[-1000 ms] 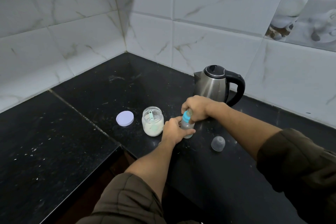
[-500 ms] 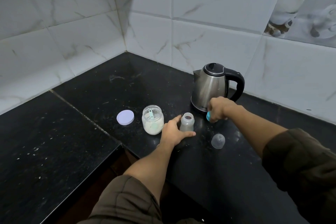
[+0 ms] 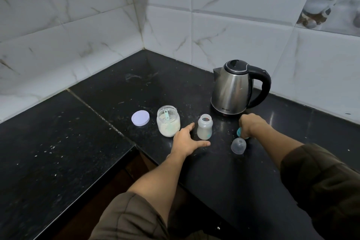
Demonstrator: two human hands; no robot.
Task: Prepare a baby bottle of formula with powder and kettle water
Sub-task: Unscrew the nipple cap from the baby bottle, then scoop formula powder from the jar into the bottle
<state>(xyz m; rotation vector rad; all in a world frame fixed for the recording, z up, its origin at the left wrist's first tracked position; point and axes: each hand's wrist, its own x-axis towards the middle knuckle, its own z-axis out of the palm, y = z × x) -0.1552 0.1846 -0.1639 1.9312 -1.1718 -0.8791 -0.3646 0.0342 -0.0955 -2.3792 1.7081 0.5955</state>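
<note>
Black speckled stone bench [image 3: 58, 161], front edge stepping inward near the left arm. One clear dome cap [image 3: 238, 145] lies nearest. Right hand [image 3: 251, 126] grips a teal bottle collar [image 3: 239, 132] beside it. Left hand [image 3: 187, 140], fingers spread, sits just beside the one open translucent baby bottle [image 3: 204, 129]. Farther: one glass powder jar [image 3: 168, 121], one lilac round lid [image 3: 140, 118], one steel kettle [image 3: 231, 89], and a white marble-tiled corner [image 3: 233, 25].

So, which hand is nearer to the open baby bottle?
Left. The left hand lies open just left of the baby bottle, thumb reaching in front of it. The right hand is farther right, gripping the teal ring beside the clear cap.
</note>
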